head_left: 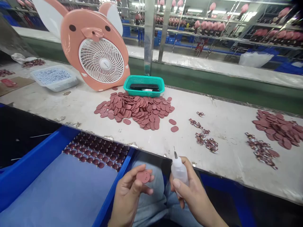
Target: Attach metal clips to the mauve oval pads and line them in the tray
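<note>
Between the thumb and fingers of my left hand is a reddish oval disc with small holes in it. My right hand is wrapped round a translucent white squeeze bottle, whose thin metal needle tip points up. Both hands are over my lap, in front of the table edge, a short way apart. Beyond them a large pile of similar oval discs lies on the white table, with two loose discs at its right. Small brown and white parts lie in clusters farther right.
A blue bin at the left holds rows of assembled pieces. Behind the pile stand a pink animal-shaped fan and a green basket. A white tub sits back left. More discs are piled far right.
</note>
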A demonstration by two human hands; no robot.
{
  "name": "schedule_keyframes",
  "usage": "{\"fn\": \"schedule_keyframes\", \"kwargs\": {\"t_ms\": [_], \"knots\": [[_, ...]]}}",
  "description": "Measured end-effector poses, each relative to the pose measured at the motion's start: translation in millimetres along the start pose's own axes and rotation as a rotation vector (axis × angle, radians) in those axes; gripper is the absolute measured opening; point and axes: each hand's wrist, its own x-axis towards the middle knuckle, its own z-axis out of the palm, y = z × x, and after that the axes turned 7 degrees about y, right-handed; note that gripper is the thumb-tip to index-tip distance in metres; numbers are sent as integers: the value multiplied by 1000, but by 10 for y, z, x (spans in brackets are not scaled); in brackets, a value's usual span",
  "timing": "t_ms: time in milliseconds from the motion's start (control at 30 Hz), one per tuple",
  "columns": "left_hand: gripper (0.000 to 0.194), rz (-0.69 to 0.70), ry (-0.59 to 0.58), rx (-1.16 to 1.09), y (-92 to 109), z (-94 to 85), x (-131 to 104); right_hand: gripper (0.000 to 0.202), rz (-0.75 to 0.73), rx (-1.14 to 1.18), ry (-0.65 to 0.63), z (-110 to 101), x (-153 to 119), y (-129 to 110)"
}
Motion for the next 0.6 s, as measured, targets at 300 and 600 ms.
{"fn": "schedule_keyframes", "kwargs": {"t_ms": [300, 600], "knots": [[24, 512, -444, 332, 8, -35, 98, 48, 54, 226, -5, 339, -5, -16], [26, 368, -462, 119, -31, -24, 92, 63, 171, 433, -209, 338, 17, 129]]}}
